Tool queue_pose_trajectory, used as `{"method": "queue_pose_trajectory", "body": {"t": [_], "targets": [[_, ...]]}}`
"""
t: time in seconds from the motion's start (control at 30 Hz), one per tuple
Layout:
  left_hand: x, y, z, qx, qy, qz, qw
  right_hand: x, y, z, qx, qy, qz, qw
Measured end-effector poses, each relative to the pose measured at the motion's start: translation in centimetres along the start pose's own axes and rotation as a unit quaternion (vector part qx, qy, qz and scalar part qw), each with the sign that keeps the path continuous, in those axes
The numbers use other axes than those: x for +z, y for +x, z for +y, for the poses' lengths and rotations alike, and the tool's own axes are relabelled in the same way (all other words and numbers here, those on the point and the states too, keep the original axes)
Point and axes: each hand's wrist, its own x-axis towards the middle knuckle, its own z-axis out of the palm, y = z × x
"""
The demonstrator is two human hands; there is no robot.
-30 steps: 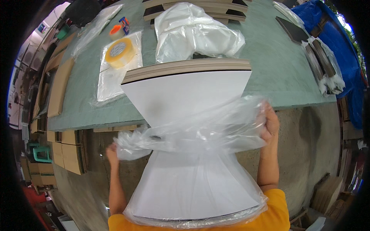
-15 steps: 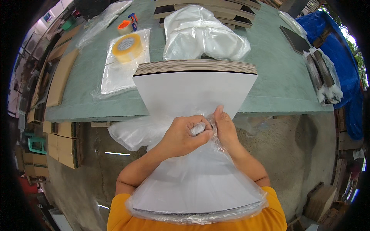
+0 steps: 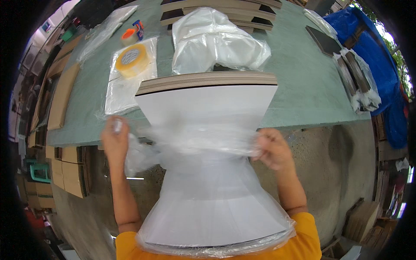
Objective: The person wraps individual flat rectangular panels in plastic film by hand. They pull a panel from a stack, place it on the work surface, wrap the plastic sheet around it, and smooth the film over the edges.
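A thick stack of boards with a white top face [image 3: 208, 104] leans from my body up to the table's near edge. Its near part sits inside a clear plastic bag [image 3: 216, 195]; the far end, with layered grey-brown edges, sticks out bare. The bag's loose mouth lies across the middle of the stack, smeared by motion. At the right side my right hand [image 3: 274, 148] is closed on the bag's edge. Out to the left, my left hand [image 3: 115, 139] is curled round a small crumpled piece of clear plastic [image 3: 117, 126], apart from the stack.
On the green table [image 3: 299, 86] rest a yellowish tape roll [image 3: 132, 60] on flat plastic bags, a smaller orange-cored roll [image 3: 129, 37], a heap of plastic [image 3: 216, 41] and stacked boards [image 3: 255, 19]. Wrapped bundles [image 3: 357, 80] lie right; cartons [image 3: 71, 171] stand left.
My hands were together at the bag's gathered mouth. They have moved apart, left hand far leftward, right hand slightly right, and the bag's mouth has spread wide across the boards.
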Motion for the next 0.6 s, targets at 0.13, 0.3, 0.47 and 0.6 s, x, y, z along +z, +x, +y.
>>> {"method": "queue_pose_trajectory", "body": {"t": [0.13, 0.3, 0.47, 0.6], "targets": [[2.5, -4.8, 11.1, 0.254, -0.12, -0.094, 0.955, 6.1, 2.6, 0.9, -0.107, -0.219, -0.021, 0.97], [4.6, -6.8, 13.0, 0.189, -0.184, -0.412, 0.872, 8.8, 2.8, -3.4, -0.281, -0.167, 0.055, 0.943], [4.8, -5.7, 11.9, 0.114, -0.224, -0.372, 0.894, 5.2, 3.2, -1.5, -0.077, -0.108, 0.078, 0.988], [4.1, -5.0, 12.0, -0.043, -0.365, -0.309, 0.877, 2.5, 2.4, 0.1, 0.0, 0.03, -0.122, 0.992]]}}
